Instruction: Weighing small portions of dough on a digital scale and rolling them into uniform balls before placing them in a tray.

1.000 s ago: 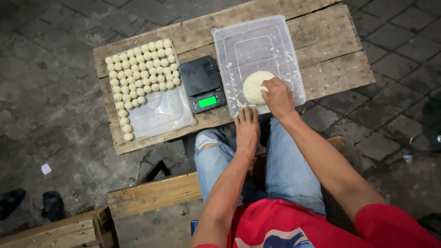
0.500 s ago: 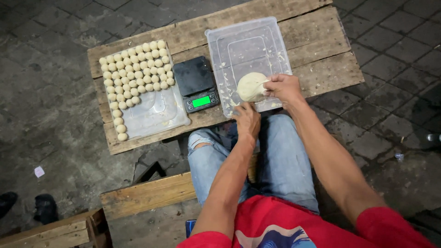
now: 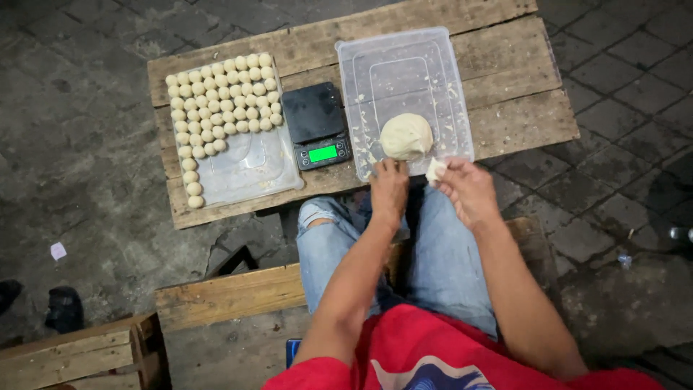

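The dough lump (image 3: 406,136) sat in the near end of a clear plastic tub (image 3: 433,54) on a low table of rough wooden planks (image 3: 520,108), just beyond the person's knees. The right hand (image 3: 468,192) pinched a small piece of dough (image 3: 434,170) between thumb and fingertips, holding it at the tub's near edge, clear of the lump. The left hand (image 3: 389,189) rested with its fingertips at the rim of the tub, just below the lump; whether it pressed on the dough or only steadied the tub could not be told, and it gripped nothing that showed. A small black scale (image 3: 316,124) with a lit green display stood between the tub and a second clear tray (image 3: 253,166), its platform bare. On that tray lay many small dough balls (image 3: 224,97), packed in neat rows across the far part and running in a single file down the left edge, while the near right part was uncovered. Judging by this, a good share of the portioning seemed done: dozens of balls were shaped and laid out. The lump in the tub was still fairly large, so a number of portions appeared left to pull, weigh and roll, and the piece in the right hand had not yet reached the scale.
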